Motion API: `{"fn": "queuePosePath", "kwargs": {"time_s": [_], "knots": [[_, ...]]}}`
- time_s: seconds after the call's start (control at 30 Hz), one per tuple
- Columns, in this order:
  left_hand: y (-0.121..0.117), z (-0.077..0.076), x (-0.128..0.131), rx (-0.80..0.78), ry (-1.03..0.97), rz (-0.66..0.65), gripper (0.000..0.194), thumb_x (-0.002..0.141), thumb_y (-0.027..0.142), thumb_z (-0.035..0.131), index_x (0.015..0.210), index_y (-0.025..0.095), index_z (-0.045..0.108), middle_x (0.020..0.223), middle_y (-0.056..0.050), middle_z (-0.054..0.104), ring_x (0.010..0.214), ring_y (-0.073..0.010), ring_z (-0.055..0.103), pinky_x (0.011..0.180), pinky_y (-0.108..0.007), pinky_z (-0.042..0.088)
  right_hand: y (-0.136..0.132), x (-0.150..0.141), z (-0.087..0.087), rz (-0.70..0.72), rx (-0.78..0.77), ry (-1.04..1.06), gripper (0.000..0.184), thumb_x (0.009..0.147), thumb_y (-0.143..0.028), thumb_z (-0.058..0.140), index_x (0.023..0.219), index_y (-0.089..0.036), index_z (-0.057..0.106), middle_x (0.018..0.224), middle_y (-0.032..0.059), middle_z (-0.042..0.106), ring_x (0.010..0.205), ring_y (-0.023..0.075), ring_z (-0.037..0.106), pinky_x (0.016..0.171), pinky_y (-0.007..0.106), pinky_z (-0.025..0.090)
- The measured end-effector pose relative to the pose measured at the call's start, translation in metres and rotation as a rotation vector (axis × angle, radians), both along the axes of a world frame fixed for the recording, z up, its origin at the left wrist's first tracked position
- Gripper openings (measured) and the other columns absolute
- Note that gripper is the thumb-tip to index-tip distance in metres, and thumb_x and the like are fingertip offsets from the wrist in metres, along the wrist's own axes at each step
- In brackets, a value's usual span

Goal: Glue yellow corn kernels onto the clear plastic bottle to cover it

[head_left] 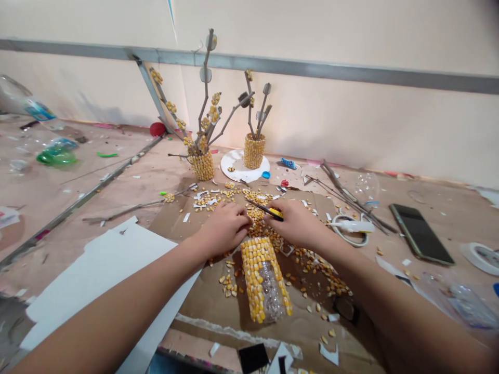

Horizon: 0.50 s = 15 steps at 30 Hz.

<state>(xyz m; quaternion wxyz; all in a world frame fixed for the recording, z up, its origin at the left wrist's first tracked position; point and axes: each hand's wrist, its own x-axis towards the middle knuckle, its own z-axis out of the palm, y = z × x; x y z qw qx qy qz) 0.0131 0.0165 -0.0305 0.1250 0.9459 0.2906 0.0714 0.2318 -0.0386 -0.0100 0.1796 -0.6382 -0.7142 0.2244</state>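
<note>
Cylinder (256,285): plastic, pt. corn-clad; L hand (226,226) nr kernels (257,224), R (294,222) w/ scissors (268,210).

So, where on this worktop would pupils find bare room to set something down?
Bare cardboard shows between the white sheet and the corn-covered container, nearer the viewer than some loose kernels. The sheet itself is mostly bare beyond the left forearm. Kernels and paper scraps crowd the left hand and right hand.

I'm at a cluttered craft workspace, shown by the cardboard (210,306) strewn with loose kernels (230,285) before me, white sheets (105,280) left, and a glue gun (353,226) right.
</note>
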Motion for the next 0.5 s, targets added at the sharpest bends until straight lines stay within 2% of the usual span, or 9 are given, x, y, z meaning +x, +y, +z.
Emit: {"fn": "queuePosePath", "kwargs": {"time_s": [0.17, 0.3, 0.37, 0.5], "knots": [[0.003, -0.003, 0.002, -0.027, -0.031, 0.015, 0.020, 0.095, 0.020, 0.061, 0.094, 0.016, 0.081, 0.102, -0.014, 0.075, 0.102, -0.0331, 0.066, 0.096, -0.052, 0.046, -0.001, 0.002, 0.001, -0.003, 0.022, 0.024, 0.017, 0.095, -0.024, 0.062, 0.080, -0.020, 0.067, 0.076, 0.0047, 0.071, 0.070, 0.0188, 0.058, 0.063, 0.030, 0.033], [0.001, -0.002, 0.004, -0.076, -0.137, 0.091, 0.018, 0.094, 0.021, 0.064, 0.098, 0.017, 0.081, 0.099, -0.011, 0.076, 0.098, -0.0280, 0.067, 0.091, -0.044, 0.050, -0.005, -0.002, 0.005, 0.021, 0.082, 0.092, 0.014, 0.096, -0.023, 0.062, 0.085, -0.019, 0.070, 0.078, 0.0044, 0.072, 0.071, 0.0187, 0.060, 0.065, 0.031, 0.037], [-0.004, 0.003, 0.005, -0.190, -0.292, 0.156, 0.021, 0.097, 0.024, 0.061, 0.100, 0.017, 0.080, 0.095, -0.009, 0.076, 0.089, -0.0229, 0.068, 0.083, -0.037, 0.052, -0.009, -0.006, 0.008, 0.049, 0.122, 0.144, 0.011, 0.096, -0.024, 0.064, 0.093, -0.019, 0.073, 0.084, 0.0044, 0.075, 0.075, 0.0186, 0.064, 0.069, 0.031, 0.042], [-0.016, 0.016, 0.007, -0.630, -0.691, 0.266, 0.015, 0.088, 0.030, 0.071, 0.087, 0.017, 0.080, 0.085, -0.005, 0.078, 0.078, -0.0185, 0.067, 0.073, -0.030, 0.051, -0.020, -0.012, 0.011, 0.150, 0.356, 0.313, 0.011, 0.093, -0.019, 0.067, 0.100, -0.021, 0.075, 0.092, 0.0050, 0.078, 0.082, 0.0189, 0.069, 0.076, 0.031, 0.050]]}}
